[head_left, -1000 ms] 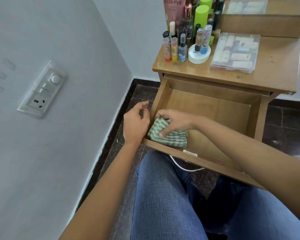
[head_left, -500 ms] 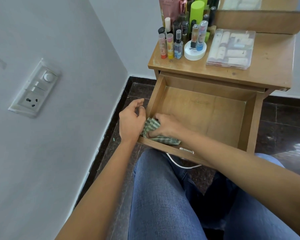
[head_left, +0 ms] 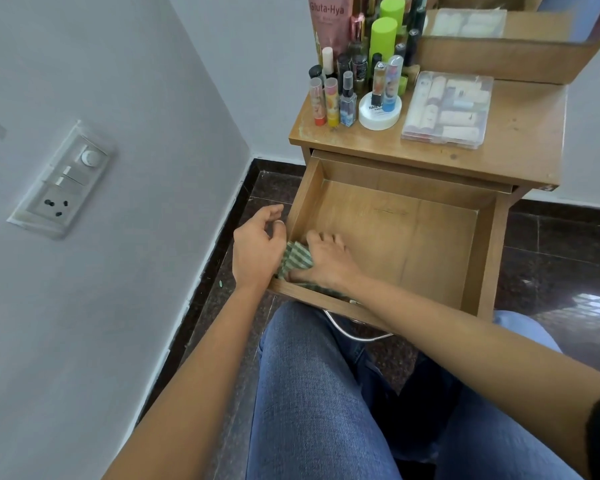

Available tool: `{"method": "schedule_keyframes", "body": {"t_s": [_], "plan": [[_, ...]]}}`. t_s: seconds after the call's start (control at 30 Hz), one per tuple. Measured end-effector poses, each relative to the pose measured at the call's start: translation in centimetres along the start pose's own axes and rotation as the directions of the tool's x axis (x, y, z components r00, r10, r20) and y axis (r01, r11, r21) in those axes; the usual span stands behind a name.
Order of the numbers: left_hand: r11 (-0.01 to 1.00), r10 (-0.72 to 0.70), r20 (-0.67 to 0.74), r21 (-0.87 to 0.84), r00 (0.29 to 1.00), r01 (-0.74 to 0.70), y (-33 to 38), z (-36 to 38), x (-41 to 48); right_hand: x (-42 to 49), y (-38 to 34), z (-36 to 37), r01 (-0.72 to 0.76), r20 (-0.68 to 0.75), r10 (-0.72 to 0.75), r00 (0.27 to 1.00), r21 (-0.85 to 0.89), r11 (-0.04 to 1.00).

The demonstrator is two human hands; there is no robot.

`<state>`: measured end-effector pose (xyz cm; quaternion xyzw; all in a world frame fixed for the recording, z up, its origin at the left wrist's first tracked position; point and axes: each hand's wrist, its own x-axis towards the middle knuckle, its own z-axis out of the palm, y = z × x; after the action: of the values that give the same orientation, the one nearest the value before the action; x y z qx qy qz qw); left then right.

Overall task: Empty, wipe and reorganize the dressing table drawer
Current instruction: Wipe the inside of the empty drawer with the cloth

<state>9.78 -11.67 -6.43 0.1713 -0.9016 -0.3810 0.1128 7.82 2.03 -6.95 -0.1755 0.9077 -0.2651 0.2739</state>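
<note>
1. Readable writing: a pink tube (head_left: 329, 22), far beyond the grip at the back of the table top, says "Gluta-Hya". A white round jar (head_left: 380, 114) in front of it shows "NAIL"; the rest is too small to read.
2. The right hand (head_left: 326, 261) reaches across the lap into the open drawer (head_left: 485, 258), back of the hand up. Its bent fingers hold down a bunched green-striped cloth (head_left: 297, 258).
3. The cloth sits in the drawer's near corner, under the palm. A fold sticks out on the thumb side, towards the other hand.
4. The left hand (head_left: 257, 251) is just beside the grip, outside the drawer's side wall. Its fingers are loosely curled and it holds nothing. The thumb tip is at the wall's top edge; whether it touches is unclear.
5. Away from the grip, the rest of the drawer's wooden floor is bare, with a faint dark scratch near the middle. A metal handle (head_left: 347, 332) curves below the front panel, under the right forearm.
6. Beyond the grip, on the dressing table (head_left: 520, 133), small bottles and tubes crowd the corner, two with lime-green caps (head_left: 383, 32). A clear plastic box (head_left: 447, 110) of small items lies beside them.
7. Nearer than the grip are blue jeans (head_left: 312, 393). Well out past the left hand, a switch plate (head_left: 61, 181) sits on the pale wall. The floor (head_left: 561, 244) is dark speckled stone.
</note>
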Motion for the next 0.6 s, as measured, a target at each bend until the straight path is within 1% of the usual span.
{"method": "schedule_keyframes", "body": {"t_s": [0.1, 0.23, 0.4, 0.6], "plan": [[1.0, 0.003, 0.009, 0.007, 1.0, -0.003, 0.1, 0.0, 0.0, 0.2, 0.0, -0.3, -0.006, 0.048, 0.006, 0.999, -0.012, 1.0], [1.0, 0.011, 0.029, 0.009, 1.0, -0.012, 0.0, 0.0, 0.0, -0.5, 1.3, -1.0, 0.039, 0.088, -0.032, 0.996, -0.07, 0.997], [1.0, 0.011, 0.022, 0.0, 1.0, -0.011, -0.3, 0.0, 0.1, -2.1, 3.6, -2.3, -0.018, 0.185, 0.031, 0.982, -0.074, 0.997], [1.0, 0.011, 0.017, -0.02, 1.0, -0.01, -0.6, 0.1, 0.1, -3.6, 5.5, -2.6, -0.043, 0.183, 0.054, 0.982, -0.063, 0.997]]}}
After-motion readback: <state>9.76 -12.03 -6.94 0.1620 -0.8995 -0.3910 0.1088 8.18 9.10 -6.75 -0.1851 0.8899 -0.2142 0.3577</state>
